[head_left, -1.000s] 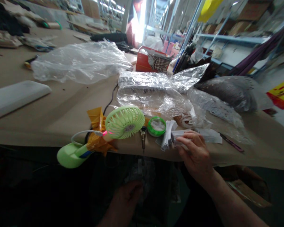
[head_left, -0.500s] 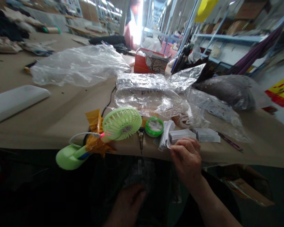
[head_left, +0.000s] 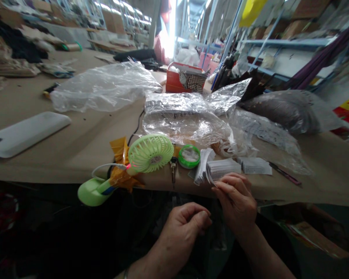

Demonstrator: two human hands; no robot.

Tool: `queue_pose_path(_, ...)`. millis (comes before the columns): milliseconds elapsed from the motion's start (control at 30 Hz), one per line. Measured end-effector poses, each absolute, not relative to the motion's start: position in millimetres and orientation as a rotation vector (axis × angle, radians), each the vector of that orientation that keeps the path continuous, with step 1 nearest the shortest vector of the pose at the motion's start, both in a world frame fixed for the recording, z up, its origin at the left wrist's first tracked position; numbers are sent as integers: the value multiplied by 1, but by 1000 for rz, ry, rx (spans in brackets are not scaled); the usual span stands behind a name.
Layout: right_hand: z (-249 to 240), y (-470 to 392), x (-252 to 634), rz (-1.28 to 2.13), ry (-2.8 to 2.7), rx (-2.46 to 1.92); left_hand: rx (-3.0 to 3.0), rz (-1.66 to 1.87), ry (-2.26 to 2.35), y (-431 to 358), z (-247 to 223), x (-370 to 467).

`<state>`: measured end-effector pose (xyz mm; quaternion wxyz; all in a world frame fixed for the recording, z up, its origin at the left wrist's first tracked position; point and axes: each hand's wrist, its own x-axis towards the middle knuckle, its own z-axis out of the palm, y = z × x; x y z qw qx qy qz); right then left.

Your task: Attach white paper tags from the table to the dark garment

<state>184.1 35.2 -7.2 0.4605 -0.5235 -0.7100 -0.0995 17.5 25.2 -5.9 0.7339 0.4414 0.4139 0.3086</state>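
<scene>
My right hand (head_left: 238, 199) is at the table's front edge, thumb and fingertips pinching the end of a thin white paper slip (head_left: 209, 179) beside a stack of white slips (head_left: 224, 167). Lower and to the left, my left hand (head_left: 184, 232) hangs in front of the edge with its fingers curled together; what is between them, if anything, is too small to tell. A loose bunch of slips (head_left: 203, 164) leans left of the stack, and another stack (head_left: 255, 166) lies right of it. A green round tin (head_left: 189, 156) holds whitish material.
A green fan (head_left: 150, 153) is taped at the edge beside a pointed metal tool (head_left: 173, 170). Clear plastic bags (head_left: 189, 120) lie behind. A dark pink-handled tool (head_left: 286, 174) is at right, a white case (head_left: 29, 131) at left, a red box (head_left: 176, 79) farther back.
My left hand has come up toward my right hand from below the table edge. My right hand has shifted slightly right and down, and a slip's end now bends away from the stack. The view has shifted slightly.
</scene>
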Motion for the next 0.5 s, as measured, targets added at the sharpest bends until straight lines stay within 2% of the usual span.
queue_pose_path(233,-7,28,190,-252,-1786,-1231,533,729,716,35,10,39)
queue_pose_path(500,-4,-13,176,-153,-1934,-1170,455,771,743,35,13,48)
